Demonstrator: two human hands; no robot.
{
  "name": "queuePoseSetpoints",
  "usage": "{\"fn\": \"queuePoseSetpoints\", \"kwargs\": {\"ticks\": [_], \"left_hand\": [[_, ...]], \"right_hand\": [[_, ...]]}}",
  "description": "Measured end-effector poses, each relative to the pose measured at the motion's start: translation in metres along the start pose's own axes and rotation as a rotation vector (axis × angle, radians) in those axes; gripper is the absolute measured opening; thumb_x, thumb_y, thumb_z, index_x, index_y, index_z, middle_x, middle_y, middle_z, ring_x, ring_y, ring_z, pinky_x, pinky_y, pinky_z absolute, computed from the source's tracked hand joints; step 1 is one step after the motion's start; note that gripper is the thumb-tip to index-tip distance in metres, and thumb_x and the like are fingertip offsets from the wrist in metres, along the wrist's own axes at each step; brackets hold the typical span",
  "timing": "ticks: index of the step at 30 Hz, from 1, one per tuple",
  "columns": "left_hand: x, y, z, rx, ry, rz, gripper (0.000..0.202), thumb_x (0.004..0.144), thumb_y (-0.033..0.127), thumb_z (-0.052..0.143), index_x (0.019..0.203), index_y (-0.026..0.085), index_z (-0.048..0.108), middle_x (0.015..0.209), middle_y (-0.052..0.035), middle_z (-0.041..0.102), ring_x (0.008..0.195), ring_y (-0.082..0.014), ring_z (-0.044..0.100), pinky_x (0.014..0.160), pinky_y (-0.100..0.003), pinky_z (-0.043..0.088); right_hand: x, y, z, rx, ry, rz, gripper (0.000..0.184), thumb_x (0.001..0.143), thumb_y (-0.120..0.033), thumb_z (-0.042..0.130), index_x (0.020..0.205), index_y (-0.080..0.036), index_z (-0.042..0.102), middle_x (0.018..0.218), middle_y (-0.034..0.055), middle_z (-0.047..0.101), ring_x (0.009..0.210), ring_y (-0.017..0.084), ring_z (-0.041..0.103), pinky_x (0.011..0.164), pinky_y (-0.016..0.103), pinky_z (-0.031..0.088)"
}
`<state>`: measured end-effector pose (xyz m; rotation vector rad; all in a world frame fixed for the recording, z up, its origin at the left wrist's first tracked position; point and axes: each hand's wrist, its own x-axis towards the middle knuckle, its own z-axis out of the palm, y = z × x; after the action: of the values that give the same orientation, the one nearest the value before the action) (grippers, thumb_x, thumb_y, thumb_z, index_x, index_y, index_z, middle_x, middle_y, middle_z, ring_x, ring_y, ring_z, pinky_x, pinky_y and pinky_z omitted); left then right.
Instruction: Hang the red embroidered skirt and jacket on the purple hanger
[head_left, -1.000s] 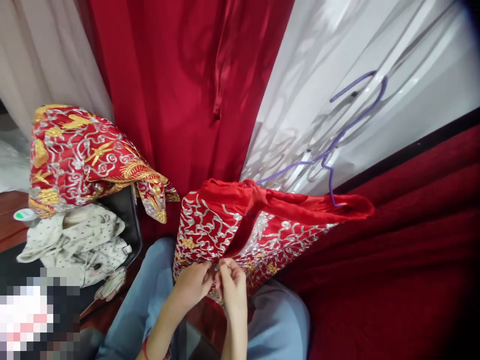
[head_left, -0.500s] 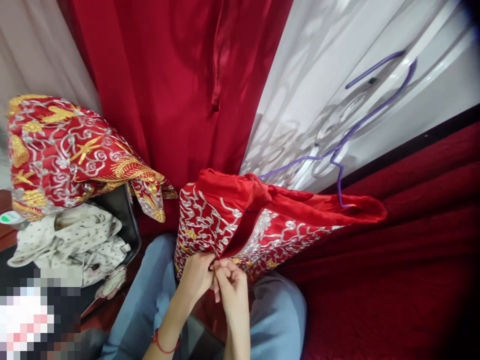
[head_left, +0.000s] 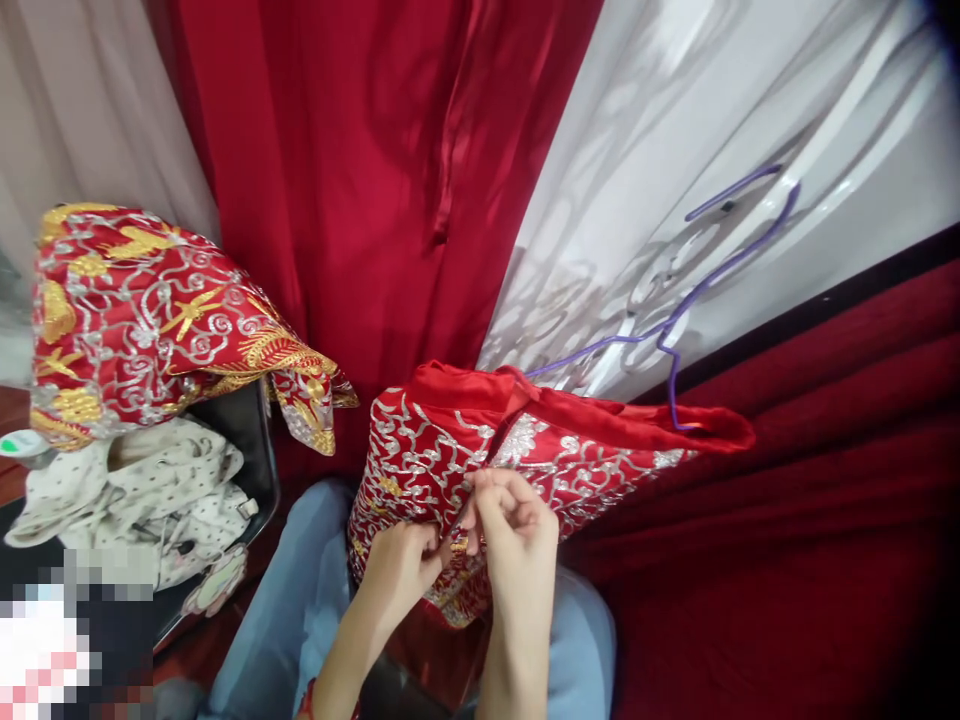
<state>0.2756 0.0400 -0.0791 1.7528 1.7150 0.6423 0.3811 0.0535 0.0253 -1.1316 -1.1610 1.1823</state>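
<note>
A red skirt (head_left: 427,445) with silver and gold embroidery lies across my lap, its plain red waistband (head_left: 600,420) hung on a purple hanger (head_left: 705,285). My left hand (head_left: 405,570) is closed on the skirt at the lower part of its opening, fingers pinching the cloth. Higher on the same opening, my right hand (head_left: 517,520) pinches what looks like the zip, its pull hidden by the fingers. Above that hand, a short dark gap shows up to the waistband. Below, the edges lie close together between my two hands.
At left, another red and gold embroidered garment (head_left: 150,310) drapes over a black chair (head_left: 259,450). Dotted white cloth (head_left: 172,490) lies on its seat. Behind hang red curtains (head_left: 337,150) and a white panel with scrollwork (head_left: 667,265). Red draped cloth (head_left: 750,580) is at right.
My right hand has moved up along the skirt's opening, away from my left hand. The wide gap has narrowed and its edges have come together. The hanger hook has dipped slightly left.
</note>
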Motion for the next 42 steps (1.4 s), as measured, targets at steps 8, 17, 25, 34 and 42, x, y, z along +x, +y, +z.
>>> {"fn": "queuePoseSetpoints", "kwargs": {"ticks": [8, 17, 25, 34, 42], "left_hand": [[0.004, -0.005, 0.01, 0.008, 0.048, 0.014, 0.03, 0.086, 0.029, 0.05, 0.058, 0.017, 0.042, 0.055, 0.0025, 0.048, 0.056, -0.0103, 0.037, 0.061, -0.027, 0.017], [0.008, -0.016, 0.017, -0.125, 0.095, 0.024, 0.033, 0.085, 0.033, 0.047, 0.059, 0.018, 0.034, 0.055, 0.004, 0.039, 0.055, -0.0092, 0.033, 0.061, -0.025, 0.021], [0.008, -0.018, 0.017, -0.11, 0.087, 0.069, 0.04, 0.089, 0.038, 0.046, 0.058, 0.018, 0.034, 0.053, 0.0044, 0.038, 0.053, -0.0086, 0.031, 0.059, -0.026, 0.02], [0.007, -0.018, 0.013, -0.183, 0.116, 0.081, 0.035, 0.089, 0.035, 0.047, 0.059, 0.018, 0.039, 0.056, 0.0027, 0.045, 0.055, -0.0096, 0.04, 0.061, -0.026, 0.025], [0.0, -0.015, 0.008, -0.801, -0.069, 0.058, 0.049, 0.088, 0.062, 0.052, 0.071, 0.017, 0.058, 0.067, -0.0024, 0.062, 0.066, -0.0144, 0.056, 0.063, -0.024, 0.046]], "right_hand": [[0.031, -0.046, 0.007, -0.013, -0.006, -0.27, 0.018, 0.086, -0.036, 0.06, 0.082, -0.019, 0.057, 0.056, -0.004, 0.061, 0.04, 0.007, 0.049, 0.042, 0.019, 0.038], [0.033, -0.08, 0.02, -0.943, 0.469, -0.905, 0.022, 0.095, -0.038, 0.055, 0.088, -0.019, 0.064, 0.092, 0.0096, 0.068, 0.091, 0.022, 0.061, 0.081, 0.037, 0.047], [0.067, -0.112, 0.032, -1.443, 0.105, -0.792, 0.043, 0.093, -0.04, 0.054, 0.058, -0.017, 0.064, 0.064, 0.0111, 0.062, 0.097, 0.033, 0.056, 0.098, 0.068, 0.025], [0.016, -0.071, 0.01, -0.789, 0.089, -0.973, 0.012, 0.094, -0.021, 0.055, 0.101, -0.024, 0.064, 0.118, 0.0066, 0.068, 0.117, 0.024, 0.06, 0.108, 0.053, 0.037], [-0.047, 0.04, -0.025, -0.73, 0.229, -0.736, 0.024, 0.087, -0.013, 0.062, 0.106, -0.027, 0.067, 0.151, 0.0092, 0.042, 0.132, 0.03, 0.05, 0.103, 0.05, 0.048]]}}
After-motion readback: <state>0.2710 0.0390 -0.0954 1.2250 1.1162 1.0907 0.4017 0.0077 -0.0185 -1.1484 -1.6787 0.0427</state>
